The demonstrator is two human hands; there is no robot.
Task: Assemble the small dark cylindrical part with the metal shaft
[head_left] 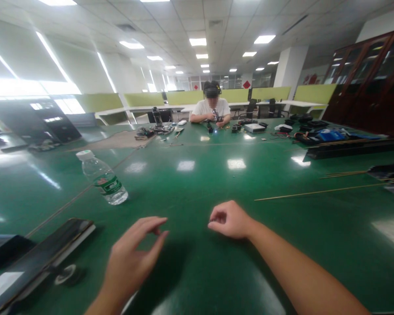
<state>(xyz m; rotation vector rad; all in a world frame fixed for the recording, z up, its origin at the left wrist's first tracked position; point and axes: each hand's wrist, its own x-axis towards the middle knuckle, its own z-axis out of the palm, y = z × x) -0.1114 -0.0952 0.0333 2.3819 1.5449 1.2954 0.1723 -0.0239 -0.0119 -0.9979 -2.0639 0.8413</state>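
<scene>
My left hand (131, 251) is raised over the green tabletop (184, 188), thumb and fingers apart with nothing between them. To its right, my right hand (233, 221) is closed, the fingers curled in against the thumb. A tiny dark spot shows at the fingertips, too small to name. Beyond my left hand a clear water bottle (107, 181) with a white cap and green label stands on the table, apart from the hand.
A long dark board (46, 258) and a small roll-like thing (65, 274) lie at the left. Thin yellowish rods (315, 193) reach in from the right. Across the table sits a person (210, 109) among electronic parts, with a blue item (331, 134) further right.
</scene>
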